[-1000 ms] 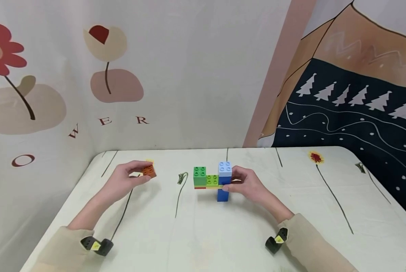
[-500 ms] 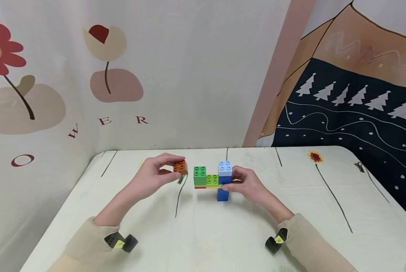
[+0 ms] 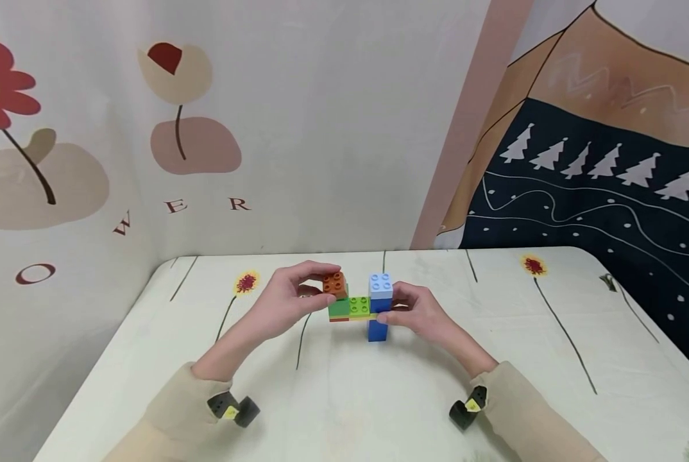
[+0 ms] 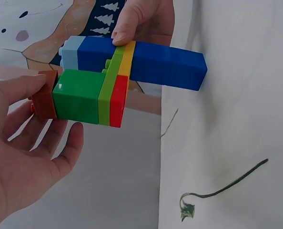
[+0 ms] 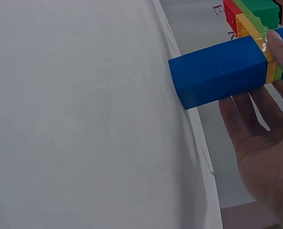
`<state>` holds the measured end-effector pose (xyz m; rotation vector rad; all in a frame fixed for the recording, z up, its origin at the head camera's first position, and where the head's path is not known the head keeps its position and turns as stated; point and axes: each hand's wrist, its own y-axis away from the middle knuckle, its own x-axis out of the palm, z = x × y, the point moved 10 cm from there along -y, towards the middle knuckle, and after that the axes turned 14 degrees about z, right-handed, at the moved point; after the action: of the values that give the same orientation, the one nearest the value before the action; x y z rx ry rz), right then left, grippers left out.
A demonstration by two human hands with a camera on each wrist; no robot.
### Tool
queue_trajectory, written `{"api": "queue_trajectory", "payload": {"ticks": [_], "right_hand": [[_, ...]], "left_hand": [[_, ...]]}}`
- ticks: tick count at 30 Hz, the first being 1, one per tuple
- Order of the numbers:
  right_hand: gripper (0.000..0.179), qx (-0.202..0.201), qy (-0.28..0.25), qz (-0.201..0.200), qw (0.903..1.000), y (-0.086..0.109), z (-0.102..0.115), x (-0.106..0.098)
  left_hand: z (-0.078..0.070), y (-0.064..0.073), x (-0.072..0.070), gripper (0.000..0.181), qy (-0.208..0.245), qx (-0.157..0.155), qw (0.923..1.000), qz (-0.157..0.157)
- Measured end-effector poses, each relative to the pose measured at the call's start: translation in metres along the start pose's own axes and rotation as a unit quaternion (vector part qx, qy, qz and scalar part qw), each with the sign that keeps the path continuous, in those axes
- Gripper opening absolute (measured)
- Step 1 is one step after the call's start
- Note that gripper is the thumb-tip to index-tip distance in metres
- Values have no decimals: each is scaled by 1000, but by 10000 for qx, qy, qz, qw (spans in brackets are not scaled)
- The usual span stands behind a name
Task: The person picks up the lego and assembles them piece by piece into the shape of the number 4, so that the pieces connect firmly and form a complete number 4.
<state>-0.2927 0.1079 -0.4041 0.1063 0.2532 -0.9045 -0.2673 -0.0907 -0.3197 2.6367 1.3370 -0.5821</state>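
Between thumb and fingers, my left hand (image 3: pixel 283 305) pinches a reddish-brown toy brick (image 3: pixel 335 284). That brick sits against the studded top of a green brick (image 4: pixel 78 97), slightly tilted in the left wrist view; whether the two are pressed together I cannot tell. The green brick is on a lime plate (image 4: pixel 106 98), with a red plate (image 4: pixel 119 100) and a yellow plate (image 4: pixel 128 58) under it. Gripping the stack at the level of these plates is my right hand (image 3: pixel 425 313). Blue bricks (image 4: pixel 172 66) form the upright column, topped by a light blue brick (image 3: pixel 381 284).
The column stands on a table (image 3: pixel 344 398) with a pale cloth printed with flowers. A white printed curtain (image 3: pixel 321 128) hangs behind the far edge, and a dark tree-patterned cloth (image 3: pixel 587 199) is at the right.
My left hand has carried the reddish-brown brick rightward from the table's left side onto the green brick. The right hand and the blue column have stayed in place.
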Motion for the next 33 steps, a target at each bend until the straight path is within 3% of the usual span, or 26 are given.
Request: {"api": "queue_trajectory", "payload": {"ticks": [15,22,26,33], "right_hand": [[37,67,32,-32,10000,0,-1,0],[38,116,87,-46,9999,1,0,0],[39,119,66,-46,9999,1,-1,0],[38,92,-19,-14,10000,1,-1,0]], "left_hand": [[26,4,2,44,905,-366,9930,-663],[31,5,5,44,873,-459,9918,-815],[32,5,8,43,857,-420,9926,-753],[39,5,18,48,1370,-255,9886,-567]]}}
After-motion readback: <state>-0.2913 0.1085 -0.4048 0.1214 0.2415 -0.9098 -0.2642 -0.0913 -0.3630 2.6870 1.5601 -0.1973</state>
